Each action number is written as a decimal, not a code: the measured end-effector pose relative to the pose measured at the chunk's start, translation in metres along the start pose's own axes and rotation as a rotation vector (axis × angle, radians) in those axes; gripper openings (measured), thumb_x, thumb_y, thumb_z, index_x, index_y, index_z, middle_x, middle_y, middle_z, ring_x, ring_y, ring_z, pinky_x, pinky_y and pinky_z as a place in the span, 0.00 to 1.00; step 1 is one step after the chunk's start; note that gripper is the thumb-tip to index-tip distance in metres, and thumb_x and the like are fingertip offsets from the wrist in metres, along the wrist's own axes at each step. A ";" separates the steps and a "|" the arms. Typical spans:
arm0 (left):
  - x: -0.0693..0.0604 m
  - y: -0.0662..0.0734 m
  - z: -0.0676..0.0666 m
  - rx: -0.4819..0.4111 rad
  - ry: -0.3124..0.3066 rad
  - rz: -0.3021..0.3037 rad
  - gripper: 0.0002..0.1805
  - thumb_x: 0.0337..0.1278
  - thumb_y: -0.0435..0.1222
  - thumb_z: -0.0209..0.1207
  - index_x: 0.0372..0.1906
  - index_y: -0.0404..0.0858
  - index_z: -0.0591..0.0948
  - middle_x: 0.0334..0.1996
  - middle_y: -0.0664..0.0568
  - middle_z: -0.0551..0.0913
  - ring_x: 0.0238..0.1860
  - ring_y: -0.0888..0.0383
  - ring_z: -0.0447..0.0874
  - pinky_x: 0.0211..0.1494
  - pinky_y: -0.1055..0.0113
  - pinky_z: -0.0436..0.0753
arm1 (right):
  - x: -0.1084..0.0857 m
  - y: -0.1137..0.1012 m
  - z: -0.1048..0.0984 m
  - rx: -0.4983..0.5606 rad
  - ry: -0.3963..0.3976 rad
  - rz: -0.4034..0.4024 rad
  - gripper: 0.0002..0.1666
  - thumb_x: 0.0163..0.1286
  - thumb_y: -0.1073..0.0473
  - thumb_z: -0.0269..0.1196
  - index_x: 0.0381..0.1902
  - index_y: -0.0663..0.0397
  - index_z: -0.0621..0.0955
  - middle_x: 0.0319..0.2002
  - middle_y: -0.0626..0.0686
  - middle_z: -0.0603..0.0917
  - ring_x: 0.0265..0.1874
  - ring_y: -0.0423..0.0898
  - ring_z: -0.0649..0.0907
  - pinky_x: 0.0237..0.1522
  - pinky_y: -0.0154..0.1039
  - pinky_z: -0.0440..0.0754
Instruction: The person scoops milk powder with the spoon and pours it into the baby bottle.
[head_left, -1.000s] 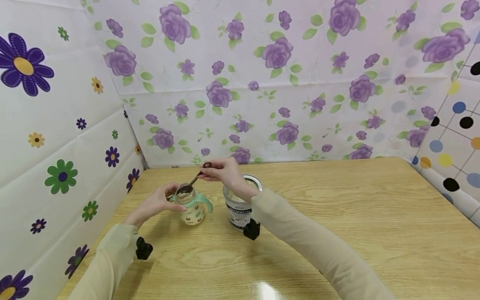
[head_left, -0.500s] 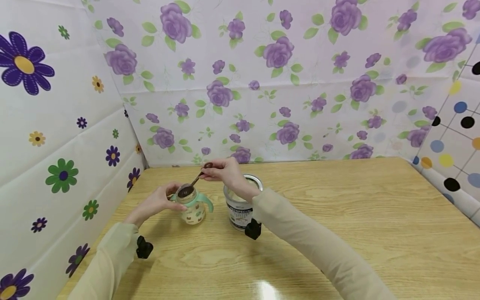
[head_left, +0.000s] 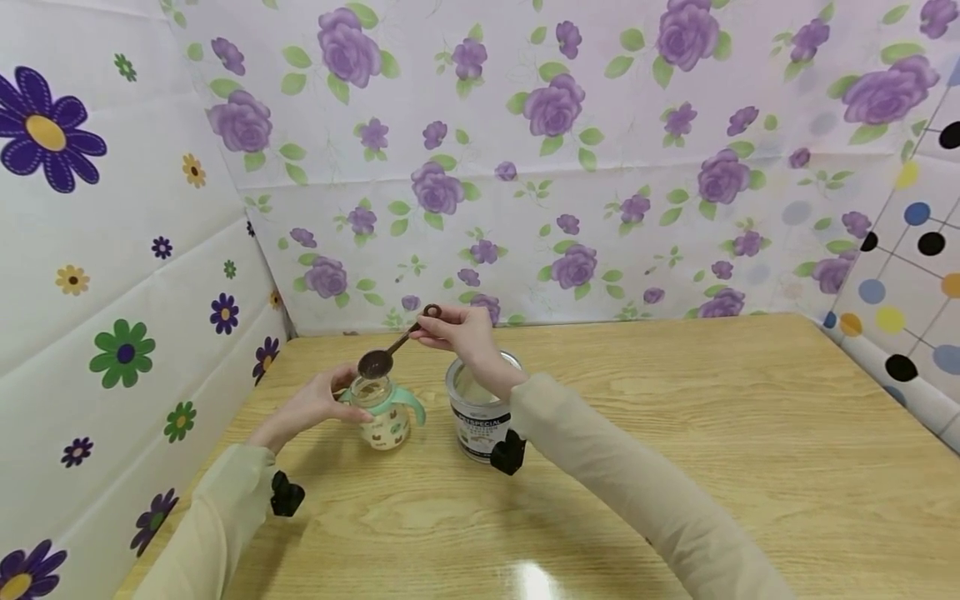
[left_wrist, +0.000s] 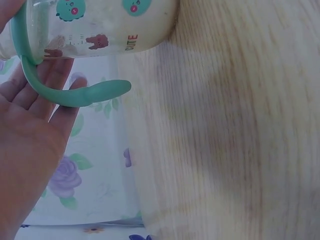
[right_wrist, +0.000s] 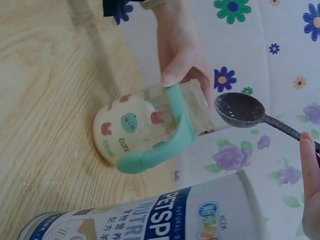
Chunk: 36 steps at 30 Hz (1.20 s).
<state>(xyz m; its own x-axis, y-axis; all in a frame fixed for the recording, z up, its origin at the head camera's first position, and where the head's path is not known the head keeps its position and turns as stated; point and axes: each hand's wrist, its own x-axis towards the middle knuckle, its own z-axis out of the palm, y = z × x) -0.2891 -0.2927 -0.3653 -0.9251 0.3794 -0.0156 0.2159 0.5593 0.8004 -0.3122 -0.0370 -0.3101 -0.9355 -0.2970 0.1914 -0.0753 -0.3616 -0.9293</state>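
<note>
A clear baby bottle (head_left: pixel 386 429) with mint-green handles and printed animal faces stands uncapped on the table, pale powder inside it. My left hand (head_left: pixel 322 402) grips the bottle near its neck, thumb on the near side and fingers round the back. Just above the bottle's mouth hangs a dark brown measuring spoon (head_left: pixel 376 364), its bowl bare but for some powder traces in the right wrist view. My right hand (head_left: pixel 467 337) pinches the spoon's handle. Right of the bottle, under my right forearm, stands an open milk powder tin (head_left: pixel 480 425) with pale powder inside.
The wooden table (head_left: pixel 637 400) meets a flowered cloth wall (head_left: pixel 525 183) at the back and another patterned wall (head_left: pixel 172 317) on the left. A black wrist camera (head_left: pixel 508 452) sits close in front of the tin.
My right hand has lifted the spoon up out of the bottle's mouth and moved slightly right. The left hand and the bottle stay where they were.
</note>
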 end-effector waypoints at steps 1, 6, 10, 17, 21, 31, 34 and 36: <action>0.000 0.000 0.000 -0.008 0.001 0.004 0.31 0.40 0.42 0.70 0.51 0.36 0.71 0.47 0.46 0.73 0.50 0.48 0.68 0.50 0.51 0.68 | -0.001 -0.002 -0.001 0.006 0.010 0.010 0.12 0.61 0.71 0.58 0.42 0.75 0.77 0.33 0.64 0.81 0.32 0.52 0.83 0.39 0.39 0.78; 0.001 -0.003 0.001 -0.043 0.001 0.032 0.32 0.41 0.40 0.69 0.54 0.36 0.70 0.49 0.46 0.73 0.52 0.48 0.67 0.52 0.51 0.67 | -0.005 -0.013 -0.005 0.023 0.021 0.032 0.12 0.61 0.71 0.58 0.43 0.74 0.78 0.32 0.64 0.81 0.31 0.51 0.83 0.39 0.39 0.78; -0.002 -0.004 0.001 -0.058 -0.004 0.054 0.35 0.41 0.38 0.69 0.57 0.35 0.69 0.50 0.44 0.73 0.52 0.47 0.68 0.52 0.51 0.67 | -0.007 -0.019 -0.008 0.051 0.019 0.015 0.12 0.61 0.72 0.58 0.42 0.75 0.78 0.31 0.64 0.81 0.30 0.50 0.83 0.39 0.40 0.78; -0.002 -0.005 0.000 -0.048 -0.011 0.065 0.38 0.41 0.38 0.69 0.60 0.35 0.66 0.53 0.42 0.71 0.56 0.45 0.65 0.55 0.48 0.64 | -0.009 -0.027 -0.020 0.089 0.026 -0.002 0.12 0.61 0.73 0.58 0.42 0.77 0.76 0.30 0.63 0.82 0.30 0.51 0.83 0.40 0.40 0.78; 0.000 -0.001 -0.002 -0.053 -0.014 0.109 0.41 0.42 0.36 0.69 0.62 0.32 0.62 0.57 0.38 0.66 0.58 0.42 0.60 0.57 0.44 0.60 | -0.011 -0.035 -0.029 0.059 0.054 -0.033 0.11 0.61 0.73 0.59 0.41 0.76 0.77 0.29 0.62 0.82 0.29 0.50 0.83 0.38 0.40 0.78; 0.007 0.027 -0.011 -0.087 0.016 0.204 0.39 0.44 0.30 0.67 0.63 0.32 0.60 0.61 0.40 0.61 0.62 0.41 0.53 0.60 0.46 0.55 | -0.013 -0.049 -0.058 0.018 0.081 -0.086 0.11 0.60 0.71 0.60 0.40 0.76 0.77 0.29 0.61 0.82 0.28 0.50 0.83 0.39 0.41 0.77; 0.010 0.039 -0.008 -0.077 0.019 0.222 0.40 0.45 0.33 0.67 0.64 0.35 0.60 0.61 0.42 0.61 0.62 0.44 0.54 0.61 0.49 0.56 | -0.014 -0.052 -0.066 -0.002 0.073 -0.107 0.13 0.60 0.71 0.60 0.41 0.77 0.76 0.29 0.62 0.82 0.29 0.51 0.83 0.38 0.40 0.78; 0.011 0.047 -0.006 -0.070 0.012 0.233 0.40 0.45 0.33 0.67 0.64 0.37 0.60 0.62 0.44 0.61 0.63 0.46 0.54 0.61 0.51 0.57 | -0.015 -0.054 -0.071 -0.025 0.072 -0.128 0.12 0.60 0.71 0.60 0.41 0.77 0.77 0.30 0.63 0.82 0.29 0.52 0.83 0.38 0.41 0.78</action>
<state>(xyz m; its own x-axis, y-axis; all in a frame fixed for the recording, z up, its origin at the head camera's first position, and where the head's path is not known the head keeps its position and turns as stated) -0.2911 -0.2663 -0.3238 -0.8567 0.4831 0.1808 0.4017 0.4050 0.8214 -0.3182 0.0503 -0.2850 -0.9400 -0.1856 0.2863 -0.2029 -0.3704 -0.9064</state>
